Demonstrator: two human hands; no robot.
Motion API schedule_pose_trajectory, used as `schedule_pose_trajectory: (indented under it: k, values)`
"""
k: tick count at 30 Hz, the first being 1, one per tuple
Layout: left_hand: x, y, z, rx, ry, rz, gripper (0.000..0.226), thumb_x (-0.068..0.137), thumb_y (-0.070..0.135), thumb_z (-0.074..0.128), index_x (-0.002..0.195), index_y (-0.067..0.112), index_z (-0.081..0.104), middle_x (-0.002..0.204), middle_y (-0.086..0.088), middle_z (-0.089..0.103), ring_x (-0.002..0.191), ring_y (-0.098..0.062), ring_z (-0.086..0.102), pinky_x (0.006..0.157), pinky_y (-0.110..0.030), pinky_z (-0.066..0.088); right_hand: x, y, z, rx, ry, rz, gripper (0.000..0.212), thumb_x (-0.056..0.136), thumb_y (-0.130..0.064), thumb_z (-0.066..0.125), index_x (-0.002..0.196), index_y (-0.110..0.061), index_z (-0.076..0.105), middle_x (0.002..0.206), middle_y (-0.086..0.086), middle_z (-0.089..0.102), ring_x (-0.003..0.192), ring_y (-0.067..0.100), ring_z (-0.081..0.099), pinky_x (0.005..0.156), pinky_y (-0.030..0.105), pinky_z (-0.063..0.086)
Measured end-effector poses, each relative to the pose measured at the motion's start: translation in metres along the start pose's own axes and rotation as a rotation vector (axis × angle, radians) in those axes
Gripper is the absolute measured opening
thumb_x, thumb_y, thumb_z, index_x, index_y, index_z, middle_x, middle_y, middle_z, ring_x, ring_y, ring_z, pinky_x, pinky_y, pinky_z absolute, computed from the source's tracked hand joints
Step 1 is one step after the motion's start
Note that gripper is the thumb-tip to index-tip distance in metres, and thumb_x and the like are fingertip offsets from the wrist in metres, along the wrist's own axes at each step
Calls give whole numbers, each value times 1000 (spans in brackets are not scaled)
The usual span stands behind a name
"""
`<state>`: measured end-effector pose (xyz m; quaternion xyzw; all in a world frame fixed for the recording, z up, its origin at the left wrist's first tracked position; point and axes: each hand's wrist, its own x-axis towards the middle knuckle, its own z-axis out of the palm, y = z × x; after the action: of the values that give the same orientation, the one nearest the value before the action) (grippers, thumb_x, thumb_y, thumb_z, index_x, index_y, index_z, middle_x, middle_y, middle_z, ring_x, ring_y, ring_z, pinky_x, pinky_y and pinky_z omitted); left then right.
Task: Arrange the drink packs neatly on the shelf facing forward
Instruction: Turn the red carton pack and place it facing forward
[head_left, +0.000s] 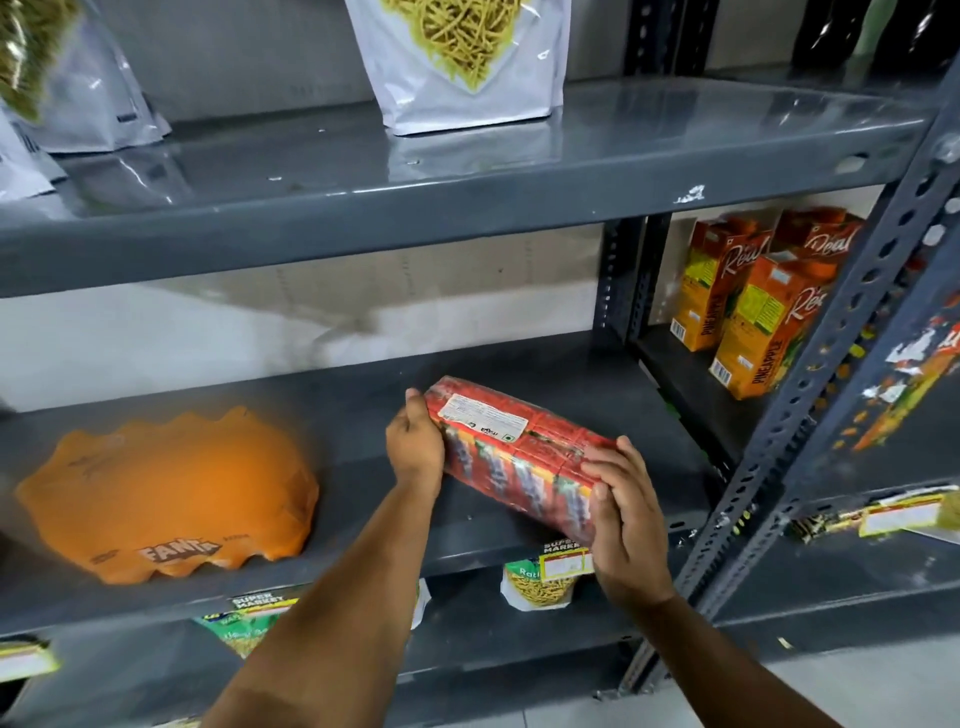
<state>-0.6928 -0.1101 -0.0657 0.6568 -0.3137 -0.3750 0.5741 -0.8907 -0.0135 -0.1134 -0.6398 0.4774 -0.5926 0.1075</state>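
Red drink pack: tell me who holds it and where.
Both hands hold the red drink pack by its ends: left hand at the far-left end, right hand at the near-right end, over the middle shelf.

The single head-worn camera looks forward and down from close range at a grey shelf (363, 410), with the rack's upright post (810, 410) at three o'clock.
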Motion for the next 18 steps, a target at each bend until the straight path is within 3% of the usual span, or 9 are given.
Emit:
schedule_pose_trajectory:
  k: [3, 7, 10, 13, 16, 18]
  values:
    - [-16, -3, -2, 19, 88, -6, 47, 100, 49, 34, 70, 21, 57, 77, 3, 63, 79, -17, 64, 75, -31, 47, 17, 11, -3, 121, 35, 90, 31, 89, -13, 39, 98, -5, 68, 116, -10, 62, 134, 15, 43, 109, 29, 35]
    - [-40, -13, -9, 45, 180, 17, 47, 99, 49, 36, 81, 16, 63, 82, -1, 65, 83, -22, 62, 76, -31, 41, 41, 24, -8, 283, 46, 254, 34, 84, -4, 38, 80, -18, 68, 99, -23, 70, 130, 8, 48, 108, 32, 40]
    - [-58, -19, -14, 44, 192, 11, 44, 98, 51, 40, 81, 17, 63, 81, 1, 67, 78, -17, 63, 74, -30, 43, 60, 29, -11, 425, 66, 434, 42, 86, 6, 37, 69, -16, 68, 93, -10, 73, 123, 3, 53, 102, 40, 46]
    - [-70, -26, -17, 46, 176, -12, 41, 94, 56, 44, 78, 23, 62, 83, 2, 71, 79, -14, 67, 74, -31, 50, 73, 34, -14, 503, 95, 530, 49, 89, 4, 41, 64, -25, 72, 104, 3, 71, 116, 7, 58, 96, 47, 49]
    - [-77, -30, -21, 51, 153, -1, 43, 92, 58, 46, 82, 21, 66, 84, 2, 73, 81, -13, 69, 71, -29, 52, 78, 33, -15, 523, 114, 555, 40, 90, 4, 43, 75, -20, 70, 96, -10, 73, 119, 14, 58, 94, 40, 52]
    - [-81, -28, -24, 53, 142, 14, 43, 93, 56, 48, 84, 19, 68, 82, 3, 73, 78, -10, 69, 67, -24, 50, 78, 31, -14, 516, 115, 552, 36, 91, 4, 43, 81, -20, 68, 109, 3, 70, 117, 14, 58, 83, 24, 54]
